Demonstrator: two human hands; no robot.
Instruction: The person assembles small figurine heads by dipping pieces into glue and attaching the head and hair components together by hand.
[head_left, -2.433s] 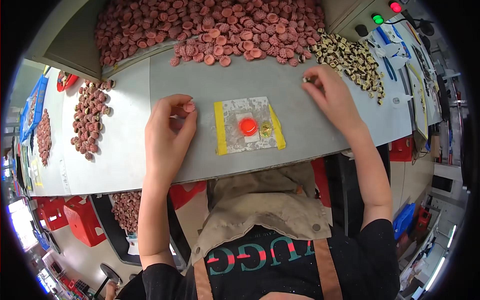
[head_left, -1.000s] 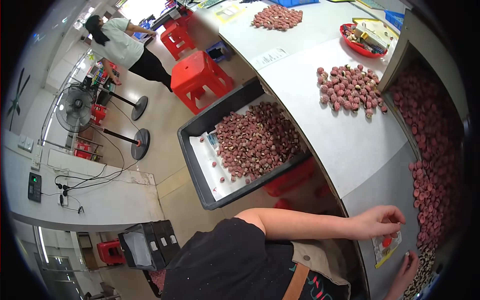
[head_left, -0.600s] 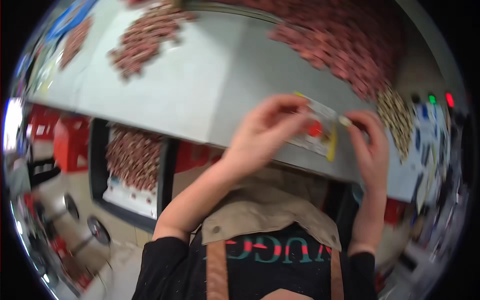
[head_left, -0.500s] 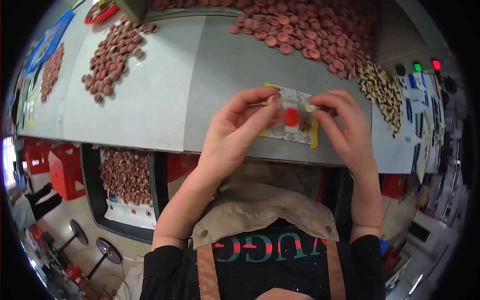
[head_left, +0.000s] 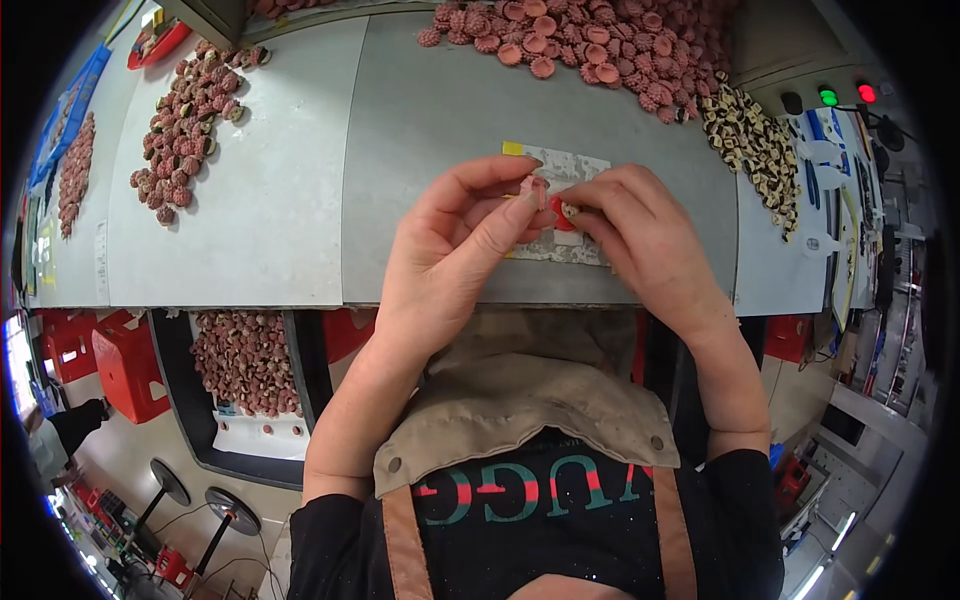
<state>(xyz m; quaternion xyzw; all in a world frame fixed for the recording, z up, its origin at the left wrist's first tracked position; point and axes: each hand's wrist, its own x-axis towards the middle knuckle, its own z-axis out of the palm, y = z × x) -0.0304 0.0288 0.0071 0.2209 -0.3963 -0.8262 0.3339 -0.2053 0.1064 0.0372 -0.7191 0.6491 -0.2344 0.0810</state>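
Head view — hands closer, left hand (head_left: 455, 250) pinching pink piece (head_left: 536, 190)

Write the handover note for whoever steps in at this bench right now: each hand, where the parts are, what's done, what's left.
Left hand: pinches a small pink part at its fingertips, over the white pad.
Right hand: fingertips on a small pale part by the red disc on the pad.
Parts: loose pink pile at the back, dark-and-cream pile to the right, filled tray below the bench.
Done: both parts picked up. Left: they are not yet joined.
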